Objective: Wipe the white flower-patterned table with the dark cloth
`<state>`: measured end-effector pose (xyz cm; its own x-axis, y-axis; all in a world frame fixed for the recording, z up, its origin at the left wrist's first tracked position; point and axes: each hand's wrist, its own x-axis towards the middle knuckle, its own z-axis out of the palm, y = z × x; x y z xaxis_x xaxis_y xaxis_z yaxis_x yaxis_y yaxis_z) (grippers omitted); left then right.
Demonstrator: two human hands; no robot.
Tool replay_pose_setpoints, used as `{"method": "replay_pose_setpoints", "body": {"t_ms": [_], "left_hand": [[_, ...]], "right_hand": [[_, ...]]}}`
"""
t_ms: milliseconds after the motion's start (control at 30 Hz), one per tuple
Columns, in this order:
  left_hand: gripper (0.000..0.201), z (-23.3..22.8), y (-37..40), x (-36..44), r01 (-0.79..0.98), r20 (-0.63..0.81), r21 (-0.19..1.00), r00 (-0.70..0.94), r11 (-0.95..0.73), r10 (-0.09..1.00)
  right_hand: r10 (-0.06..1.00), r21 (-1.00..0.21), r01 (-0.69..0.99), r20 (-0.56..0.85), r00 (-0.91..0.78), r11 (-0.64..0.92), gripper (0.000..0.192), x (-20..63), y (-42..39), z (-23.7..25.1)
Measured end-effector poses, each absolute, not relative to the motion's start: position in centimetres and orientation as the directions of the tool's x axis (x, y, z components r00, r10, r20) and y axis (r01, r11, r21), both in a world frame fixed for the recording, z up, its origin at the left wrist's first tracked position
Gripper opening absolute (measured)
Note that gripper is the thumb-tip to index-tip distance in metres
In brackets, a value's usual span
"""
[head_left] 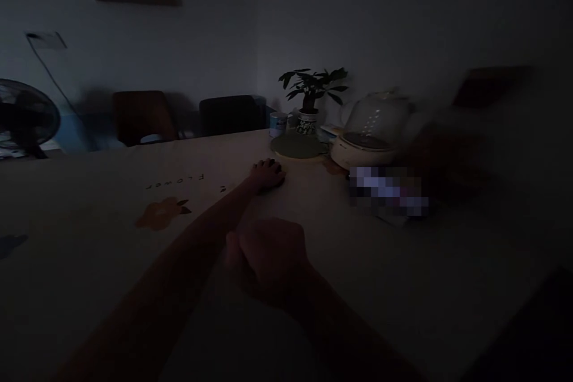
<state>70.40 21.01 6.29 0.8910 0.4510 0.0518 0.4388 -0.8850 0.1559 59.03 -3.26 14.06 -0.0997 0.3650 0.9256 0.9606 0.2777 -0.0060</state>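
The room is very dark. My left hand (267, 175) is stretched far out and rests palm down on the pale tablecloth (111, 233), close to a round green mat (298, 146); nothing shows in it. My right hand (268, 259) lies nearer to me on the cloth, curled into a loose fist. Whether it holds anything is hidden by the dark. The cloth has a flower print and letters to the left of my arm.
At the far side stand a potted plant (311, 98), a cup (278, 124) and a domed cooker (373, 131). A blurred object (387, 191) lies right of my left hand. Two chairs (143, 116) stand behind the table, a fan (24, 116) at far left.
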Motion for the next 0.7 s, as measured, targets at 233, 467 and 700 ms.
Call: {"method": "replay_pose_setpoints", "body": {"t_ms": [233,467,700], "left_hand": [[0.045,6.8,13.7,71.9,0.142,0.081,0.139,0.985,-0.98,0.154],[0.048,7.0,6.8,68.3,-0.27,0.105,0.161,0.961,-0.949,-0.256],[0.051,6.9,2.4,62.4,-0.381,0.003,0.195,0.922,-0.904,-0.388]], "right_hand": [[0.269,0.064,0.975,0.955,-0.121,0.213,0.041,60.3,-2.0,13.5],[0.427,0.052,0.995,0.9,-0.084,0.087,0.037,60.8,-1.3,12.6],[0.318,-0.022,0.992,0.948,-0.018,0.122,0.04,60.0,-1.3,12.6]]}}
